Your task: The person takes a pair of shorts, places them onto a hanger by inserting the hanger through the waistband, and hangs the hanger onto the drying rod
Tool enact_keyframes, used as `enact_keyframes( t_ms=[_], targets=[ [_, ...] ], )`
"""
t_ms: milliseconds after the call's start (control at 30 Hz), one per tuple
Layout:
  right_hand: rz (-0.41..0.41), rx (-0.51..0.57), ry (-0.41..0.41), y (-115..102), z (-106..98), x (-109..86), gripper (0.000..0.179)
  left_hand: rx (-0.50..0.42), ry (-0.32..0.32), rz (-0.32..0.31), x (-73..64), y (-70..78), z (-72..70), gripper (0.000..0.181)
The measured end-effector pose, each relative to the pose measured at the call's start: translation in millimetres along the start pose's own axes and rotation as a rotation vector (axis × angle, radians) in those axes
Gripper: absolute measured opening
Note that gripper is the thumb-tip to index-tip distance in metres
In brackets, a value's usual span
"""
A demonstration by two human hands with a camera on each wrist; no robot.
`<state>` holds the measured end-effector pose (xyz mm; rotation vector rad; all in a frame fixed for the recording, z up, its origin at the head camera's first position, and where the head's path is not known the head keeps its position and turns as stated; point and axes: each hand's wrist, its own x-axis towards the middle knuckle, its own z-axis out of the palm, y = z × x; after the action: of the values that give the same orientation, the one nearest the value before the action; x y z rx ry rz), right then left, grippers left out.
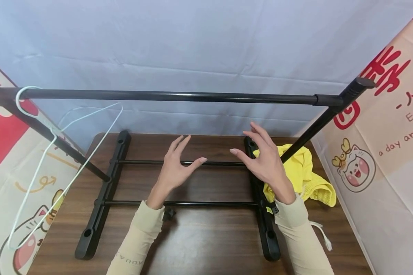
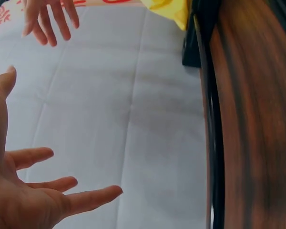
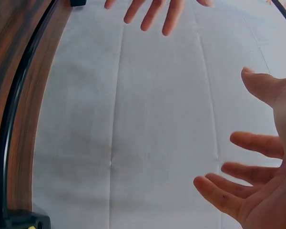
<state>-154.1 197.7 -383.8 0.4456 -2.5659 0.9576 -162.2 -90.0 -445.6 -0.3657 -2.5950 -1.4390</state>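
My left hand (image 1: 174, 170) is held above the rack's lower bars, fingers spread and nothing in it. Facing it, my right hand (image 1: 265, 162) is also empty, its fingers extended near the rack's right foot. Both palms turn toward each other with a wide gap between. Around them stands a black metal garment rack (image 1: 179, 95) with a top rail, two side posts and two lower bars. A white wire hanger (image 1: 34, 183) hangs by its hook at the left end of the rail. A crumpled yellow garment (image 1: 301, 173) lies behind and beside my right hand.
The rack stands on a dark wooden table (image 1: 206, 240). A pale cloth backdrop (image 1: 192, 46) rises behind it, and printed panels (image 1: 375, 152) flank both sides. A white drawstring (image 1: 321, 233) trails from beneath my right sleeve. A small black knob (image 1: 169, 214) shows beside my left cuff.
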Motion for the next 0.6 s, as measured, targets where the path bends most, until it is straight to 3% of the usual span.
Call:
enact_keyframes(
  t_ms=[233, 467, 600],
  targets=[
    [-0.162, -0.011, 0.059, 11, -15, -18.5, 0.040, -0.064, -0.054, -0.024, -8.2, 1.8, 11.6, 0.077],
    [-0.161, 0.023, 0.056, 18, -37, -33.7, 0.035, -0.129, -0.086, -0.023, -14.3, 3.4, 25.3, 0.075],
    [-0.179, 0.095, 0.058, 20, -46, -42.6, 0.038, -0.194, -0.097, -0.043, -18.6, 4.5, 32.4, 0.072]
  ],
)
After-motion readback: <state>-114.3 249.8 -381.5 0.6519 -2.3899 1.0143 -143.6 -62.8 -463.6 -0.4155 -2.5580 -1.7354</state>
